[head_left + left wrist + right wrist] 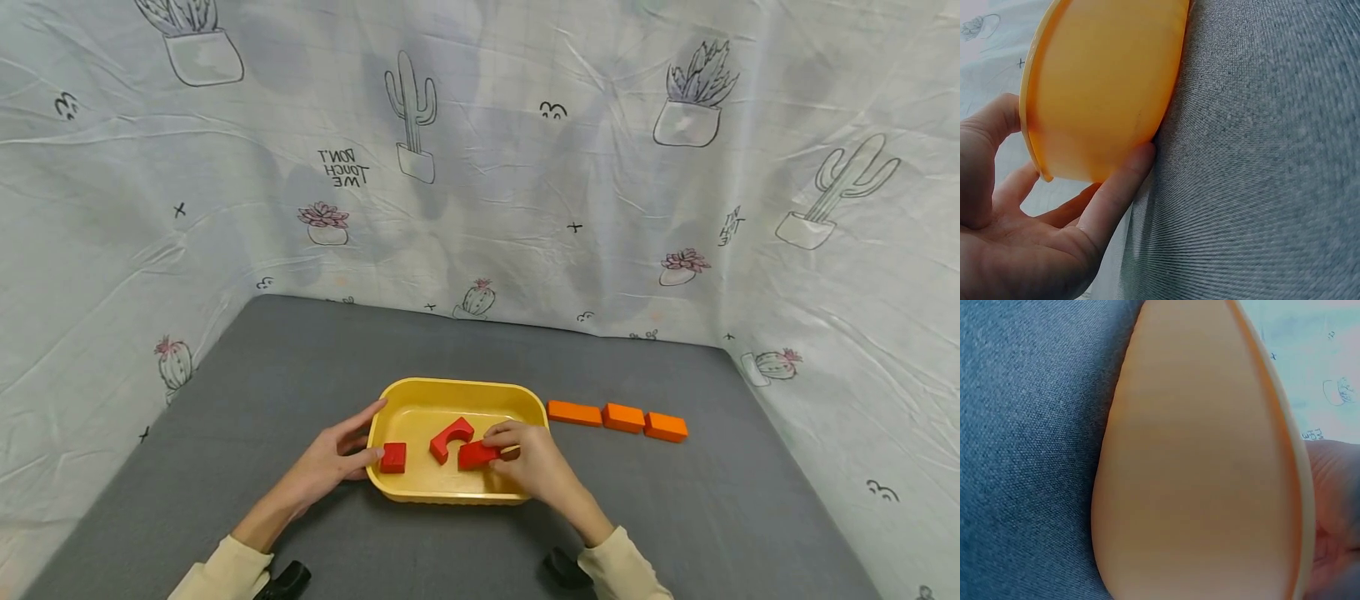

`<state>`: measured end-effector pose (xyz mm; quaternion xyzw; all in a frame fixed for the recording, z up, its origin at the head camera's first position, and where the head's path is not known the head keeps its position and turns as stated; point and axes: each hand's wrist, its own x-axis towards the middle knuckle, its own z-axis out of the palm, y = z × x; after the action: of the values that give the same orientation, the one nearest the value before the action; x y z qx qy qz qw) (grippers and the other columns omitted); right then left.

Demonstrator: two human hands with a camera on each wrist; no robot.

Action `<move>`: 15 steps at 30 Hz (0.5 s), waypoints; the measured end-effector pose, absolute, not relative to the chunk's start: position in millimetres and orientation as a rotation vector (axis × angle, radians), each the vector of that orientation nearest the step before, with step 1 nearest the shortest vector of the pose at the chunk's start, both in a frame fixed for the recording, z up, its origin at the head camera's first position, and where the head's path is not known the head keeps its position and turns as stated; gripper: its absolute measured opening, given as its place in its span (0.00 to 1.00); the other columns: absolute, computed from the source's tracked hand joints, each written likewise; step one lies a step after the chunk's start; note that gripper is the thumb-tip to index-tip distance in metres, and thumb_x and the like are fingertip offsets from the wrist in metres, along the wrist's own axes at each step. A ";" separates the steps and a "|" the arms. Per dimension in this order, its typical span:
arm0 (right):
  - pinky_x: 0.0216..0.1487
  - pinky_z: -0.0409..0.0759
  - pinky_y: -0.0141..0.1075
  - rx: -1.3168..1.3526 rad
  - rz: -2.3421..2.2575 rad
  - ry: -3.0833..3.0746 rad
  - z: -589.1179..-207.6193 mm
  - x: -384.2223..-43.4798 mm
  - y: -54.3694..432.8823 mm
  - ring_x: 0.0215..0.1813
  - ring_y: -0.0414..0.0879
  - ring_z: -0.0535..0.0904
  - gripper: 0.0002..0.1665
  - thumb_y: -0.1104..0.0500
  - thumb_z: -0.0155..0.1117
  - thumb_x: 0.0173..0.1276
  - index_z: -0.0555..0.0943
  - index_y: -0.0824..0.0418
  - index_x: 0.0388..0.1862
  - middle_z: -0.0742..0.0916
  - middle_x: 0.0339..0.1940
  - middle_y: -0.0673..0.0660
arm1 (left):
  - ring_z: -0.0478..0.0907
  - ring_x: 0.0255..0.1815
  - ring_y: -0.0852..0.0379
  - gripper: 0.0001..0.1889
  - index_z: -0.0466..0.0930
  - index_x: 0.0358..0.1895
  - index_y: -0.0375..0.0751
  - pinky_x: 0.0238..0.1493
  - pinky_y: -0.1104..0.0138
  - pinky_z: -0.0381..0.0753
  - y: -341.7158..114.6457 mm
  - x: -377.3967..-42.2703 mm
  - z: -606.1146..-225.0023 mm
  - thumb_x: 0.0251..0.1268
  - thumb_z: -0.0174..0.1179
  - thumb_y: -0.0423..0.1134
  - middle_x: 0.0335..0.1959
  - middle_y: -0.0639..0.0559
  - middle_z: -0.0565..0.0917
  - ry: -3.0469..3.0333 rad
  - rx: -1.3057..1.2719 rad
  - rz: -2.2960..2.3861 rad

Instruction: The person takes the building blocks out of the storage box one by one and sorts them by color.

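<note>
A shallow yellow plastic tray (442, 400) stands on the grey cloth. My left hand (330, 462) grips its left end, with the thumb over the rim and the other fingers along the outer wall, as the left wrist view also shows. My right hand (534, 465) reaches over the right side and pinches a red block (473, 455) inside the tray. A red arch block (452, 437) lies tilted just left of the pinched block. Near the left thumb tip, a small red block (393, 457) sits against the tray's left end. In the right wrist view the tray wall (1197, 456) hides most of the right hand.
Three orange blocks (573, 412) lie in a row off the tray's right end. Grey cloth (337, 342) covers the table. A white curtain (510, 167) printed with cacti hangs around the back and sides.
</note>
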<state>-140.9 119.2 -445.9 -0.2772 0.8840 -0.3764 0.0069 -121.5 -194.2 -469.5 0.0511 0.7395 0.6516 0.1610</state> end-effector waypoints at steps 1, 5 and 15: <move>0.40 0.84 0.30 -0.862 -1.206 2.749 -445.5 -140.6 120.3 0.43 0.50 0.83 0.15 0.75 0.70 0.54 0.87 0.69 0.42 0.87 0.44 0.57 | 0.71 0.64 0.42 0.40 0.55 0.78 0.55 0.47 0.58 0.85 -194.4 -121.3 -469.5 0.65 0.65 0.38 0.77 0.40 0.55 2.110 0.149 1.863; 0.40 0.84 0.29 -0.821 -1.306 2.698 -443.2 -140.0 125.0 0.46 0.49 0.83 0.15 0.74 0.71 0.55 0.88 0.67 0.43 0.87 0.45 0.55 | 0.70 0.65 0.41 0.40 0.55 0.78 0.55 0.47 0.59 0.85 -195.4 -120.9 -469.7 0.66 0.65 0.39 0.77 0.40 0.55 2.107 0.159 1.864; 0.44 0.84 0.33 -0.706 -1.476 2.536 -438.6 -141.7 146.7 0.55 0.53 0.81 0.17 0.71 0.72 0.58 0.87 0.65 0.48 0.86 0.52 0.58 | 0.70 0.66 0.41 0.39 0.55 0.78 0.58 0.47 0.58 0.85 -194.3 -121.5 -471.0 0.66 0.64 0.39 0.77 0.40 0.55 2.118 0.148 1.852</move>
<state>-141.7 146.7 -438.6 -0.2335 0.8386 -0.4882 0.0618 -121.5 -194.3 -471.0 0.0518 0.7419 0.6487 0.1614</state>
